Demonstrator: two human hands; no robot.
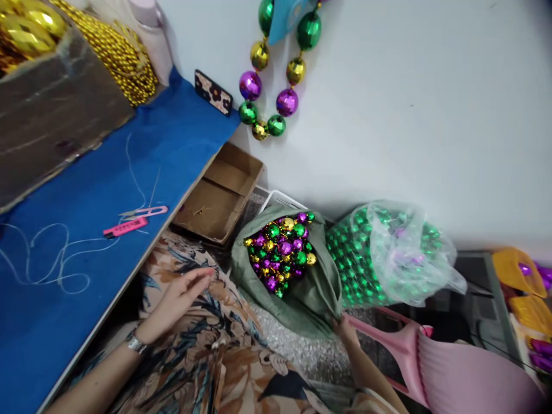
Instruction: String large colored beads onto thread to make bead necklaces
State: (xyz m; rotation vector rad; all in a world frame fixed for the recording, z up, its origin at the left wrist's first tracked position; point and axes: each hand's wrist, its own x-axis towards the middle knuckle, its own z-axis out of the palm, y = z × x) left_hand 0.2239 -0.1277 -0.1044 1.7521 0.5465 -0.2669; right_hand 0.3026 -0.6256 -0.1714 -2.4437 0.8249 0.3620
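My left hand [187, 293] hovers over the patterned cloth [224, 362] on my lap, fingers stretched out and nothing visible in them. At the rim of a green cloth sack [321, 299], my right hand [346, 332] is closed on the fabric. The mouth of the sack gapes upward. Inside lies a heap of shiny purple, green and gold beads [280, 250]. Just right of the sack stands a clear plastic bag [397, 253] filled with green beads. A watch [137, 344] is on my left wrist.
On the blue table [38, 345] lie pink thread snips [150, 211], a pink box cutter [129, 227] and loose thread. A cardboard box [56, 121] stands behind them. Large bead strings [260, 54] hang on the wall. A pink chair [470, 374] is at right; an open carton [218, 201] sits low.
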